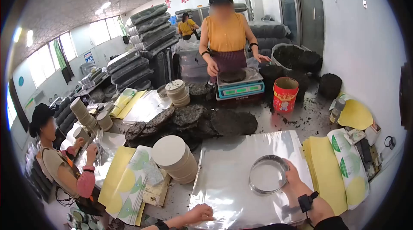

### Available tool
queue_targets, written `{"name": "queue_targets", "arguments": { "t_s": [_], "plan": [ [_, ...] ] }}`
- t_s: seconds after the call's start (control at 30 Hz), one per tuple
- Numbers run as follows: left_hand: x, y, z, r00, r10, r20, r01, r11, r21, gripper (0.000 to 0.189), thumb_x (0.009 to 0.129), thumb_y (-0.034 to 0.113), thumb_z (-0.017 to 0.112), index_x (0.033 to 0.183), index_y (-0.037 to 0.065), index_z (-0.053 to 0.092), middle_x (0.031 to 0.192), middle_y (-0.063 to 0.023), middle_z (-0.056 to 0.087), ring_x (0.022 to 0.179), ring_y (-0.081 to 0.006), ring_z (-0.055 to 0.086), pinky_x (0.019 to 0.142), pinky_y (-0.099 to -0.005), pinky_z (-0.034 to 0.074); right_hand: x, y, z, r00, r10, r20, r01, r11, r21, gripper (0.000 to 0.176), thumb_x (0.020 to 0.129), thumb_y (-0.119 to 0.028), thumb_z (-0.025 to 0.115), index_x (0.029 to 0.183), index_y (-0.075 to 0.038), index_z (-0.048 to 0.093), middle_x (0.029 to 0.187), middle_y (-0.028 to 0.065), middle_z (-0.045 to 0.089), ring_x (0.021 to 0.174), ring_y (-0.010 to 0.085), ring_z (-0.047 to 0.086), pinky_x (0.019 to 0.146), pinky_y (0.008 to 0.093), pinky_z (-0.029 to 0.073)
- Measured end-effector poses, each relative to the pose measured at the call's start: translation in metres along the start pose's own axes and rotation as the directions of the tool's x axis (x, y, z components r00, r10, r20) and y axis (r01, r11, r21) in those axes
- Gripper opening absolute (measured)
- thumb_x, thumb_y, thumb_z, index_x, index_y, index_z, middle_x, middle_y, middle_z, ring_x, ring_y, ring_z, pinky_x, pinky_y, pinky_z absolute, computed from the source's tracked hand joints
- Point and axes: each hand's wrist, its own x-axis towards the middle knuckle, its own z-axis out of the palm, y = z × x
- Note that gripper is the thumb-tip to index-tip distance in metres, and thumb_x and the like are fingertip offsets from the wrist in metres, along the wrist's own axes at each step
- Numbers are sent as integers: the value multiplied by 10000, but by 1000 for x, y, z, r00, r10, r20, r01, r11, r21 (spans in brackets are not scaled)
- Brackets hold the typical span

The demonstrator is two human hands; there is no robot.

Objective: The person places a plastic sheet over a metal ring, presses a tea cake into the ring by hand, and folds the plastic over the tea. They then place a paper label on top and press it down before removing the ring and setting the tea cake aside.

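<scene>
My right hand (294, 179) grips the right side of a shiny metal ring (254, 185), which is over the silvery sheets (232, 152) in front of me. Near the lower left edge of those sheets is my left hand (200, 213), its fingers curled together; what they hold, if anything, is hidden. A tall stack of round cream discs (174, 157) stands left of the sheets. Behind them, dark flat round cakes (189, 118) lie overlapping in a row.
Yellow and green printed sheets lie at right (322, 165) and left (124, 182). Across the table, a person (228, 32) stands at a scale (240, 89) bearing a dark cake. A red bucket (285, 94) is beside it. Another person (60, 161) works at left.
</scene>
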Motion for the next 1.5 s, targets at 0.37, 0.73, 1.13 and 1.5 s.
{"name": "queue_targets", "arguments": {
  "t_s": [0.37,0.73,1.13,1.5],
  "plan": [
    [147,67,-136,923,-373,-96,323,886,-333,253,982,247,476,918,29,588,672,1,511,646,-94,457,593,-279,413,-118,-26,140,684,-65,727,344,907,-243,672,723,24,467,1387,-82,455,1385,142,480,1319,247,411,1105,332,280],
    [62,53,-35,912,-404,64,375,888,265,255,921,292,503,969,68,616,885,-178,655,858,-366,621,743,-480,480,-158,24,34,511,481,713,554,450,-701,568,966,-337,477,1422,-25,346,1488,247,255,1407,314,242,1148,414,171],
    [54,61,-201,724,-164,-670,649,492,580,578,858,179,598,1390,55,410,1444,-200,380,1370,-373,315,1109,-577,196,33,-85,157,584,-123,803,802,238,-547,305,837,-288,594,1091,-136,665,1297,172,534,1188,336,498,1021,466,366],
    [44,75,-244,838,-177,-517,444,772,456,494,848,141,628,1321,78,500,1141,-163,617,993,-354,605,804,-422,499,175,-52,154,559,-317,767,646,-414,-642,400,868,-92,472,1248,18,533,1468,126,367,1386,238,311,1145,403,231]
  ]
}}
